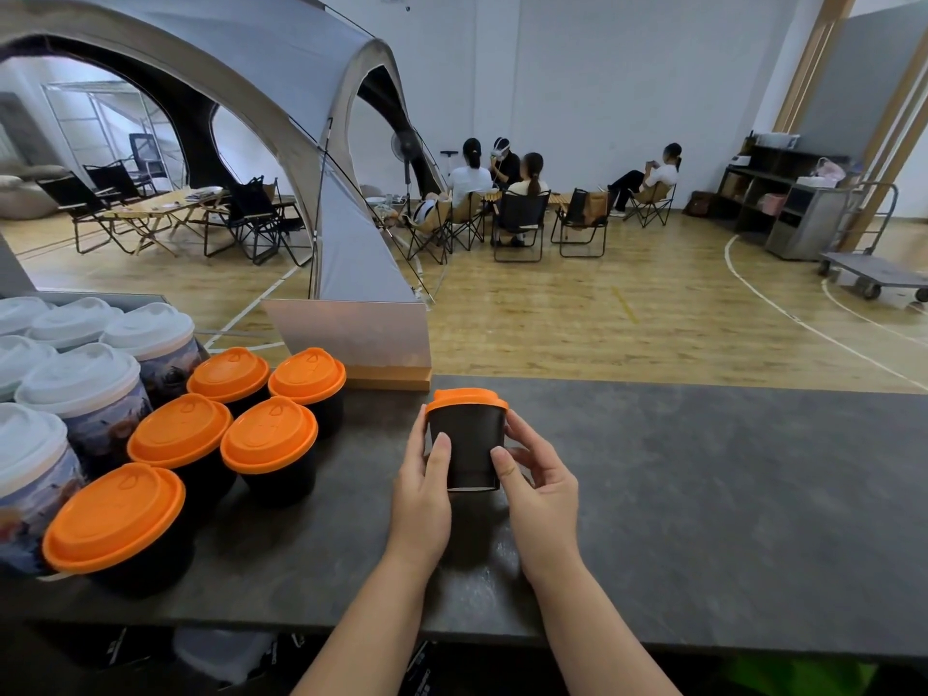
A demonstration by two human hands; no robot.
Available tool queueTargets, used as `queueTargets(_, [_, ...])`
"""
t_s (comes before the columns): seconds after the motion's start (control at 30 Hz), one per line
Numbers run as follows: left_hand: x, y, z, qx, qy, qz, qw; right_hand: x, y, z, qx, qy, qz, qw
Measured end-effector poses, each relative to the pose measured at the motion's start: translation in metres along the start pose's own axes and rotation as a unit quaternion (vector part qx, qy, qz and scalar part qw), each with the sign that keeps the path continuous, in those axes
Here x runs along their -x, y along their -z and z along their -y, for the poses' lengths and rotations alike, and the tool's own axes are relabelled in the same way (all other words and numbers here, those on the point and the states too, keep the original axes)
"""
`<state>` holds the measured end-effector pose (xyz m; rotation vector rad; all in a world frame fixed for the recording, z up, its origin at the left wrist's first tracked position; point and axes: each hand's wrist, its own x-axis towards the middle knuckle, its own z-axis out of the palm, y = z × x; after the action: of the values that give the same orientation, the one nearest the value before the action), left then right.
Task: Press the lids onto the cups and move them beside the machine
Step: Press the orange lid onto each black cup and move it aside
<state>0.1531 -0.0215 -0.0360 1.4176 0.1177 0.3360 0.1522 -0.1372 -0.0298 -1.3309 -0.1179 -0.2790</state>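
Both hands hold one black cup (467, 447) with an orange lid (469, 399) seated on top. The cup is tilted, lid end away from the person, base toward the wrists, and lifted off the counter (703, 494); it hangs above the middle of the surface, nearer the far edge than the near one.

Left hand (422, 489): thumb laid along the cup's near wall, remaining fingers wrapped round its left side, out of sight behind the cup. Right hand (537, 479): thumb on the near wall low down, by the base rim; fingers curled round the right side, their tips touching the wall just below the lid. The cup sits between the two thumbs, clamped from both sides.

Toward the left edge of the counter stands a group of five black cups with orange lids (268, 437), all upright, close together, well apart from the held cup. Further left, at the left edge, taller printed cups with white lids (85, 389) stand packed together. A low panel (351, 334) stands at the far edge, just behind the orange-lidded group.
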Motion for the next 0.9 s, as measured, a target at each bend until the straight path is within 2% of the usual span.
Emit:
queueTargets(0.17, [0.000,-0.002,0.000,-0.013,-0.011,-0.010,1.000,-0.001,0.000,-0.004,0.007,0.003,0.002,1.000])
queueTargets(0.3, [0.006,-0.003,-0.009,-0.050,-0.070,-0.025,0.996,-0.002,-0.002,0.000,-0.029,-0.048,0.008,0.998])
queueTargets(0.4, [0.010,-0.004,-0.008,-0.088,-0.103,-0.001,0.991,-0.001,-0.002,0.004,-0.027,-0.046,0.008,0.999])
queueTargets(0.53, [0.006,-0.005,-0.001,-0.091,-0.086,0.049,0.991,-0.001,-0.001,0.002,-0.051,-0.039,-0.005,0.998])
queueTargets(0.67, [0.006,-0.005,0.000,-0.075,-0.064,0.084,0.992,-0.005,-0.002,-0.003,-0.022,-0.021,-0.018,0.999])
queueTargets(0.9, [0.007,-0.002,-0.004,-0.089,-0.062,0.079,0.991,-0.007,0.001,-0.005,0.016,-0.005,-0.045,0.999])
